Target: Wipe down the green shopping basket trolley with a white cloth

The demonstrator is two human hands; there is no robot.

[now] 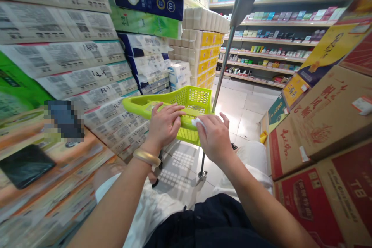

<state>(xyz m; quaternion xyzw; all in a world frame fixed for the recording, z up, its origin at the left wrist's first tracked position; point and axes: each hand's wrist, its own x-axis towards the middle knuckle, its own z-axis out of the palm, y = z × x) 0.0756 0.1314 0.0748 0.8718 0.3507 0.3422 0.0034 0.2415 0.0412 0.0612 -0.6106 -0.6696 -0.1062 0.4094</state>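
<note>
A lime-green plastic shopping basket (200, 95) with a perforated wall stands in front of me, slightly left of a tall metal pole (225, 66). My left hand (165, 122) lies over its near rim, fingers stretched across the top and thumb on the near side. On the same rim, to the right, my right hand (215, 135) pinches a small white tissue (198, 121) pressed against the plastic. Its index or little finger sticks up, apart from the others. What lies inside the basket is mostly hidden by my hands.
Stacked tissue packs (95, 69) rise on the left. A phone (27, 166) and a blurred-out dark object (65, 118) lie on orange packs nearby. Cardboard cartons (316, 112) line the right. Stocked shelves (270, 38) stand beyond the tiled floor (247, 112).
</note>
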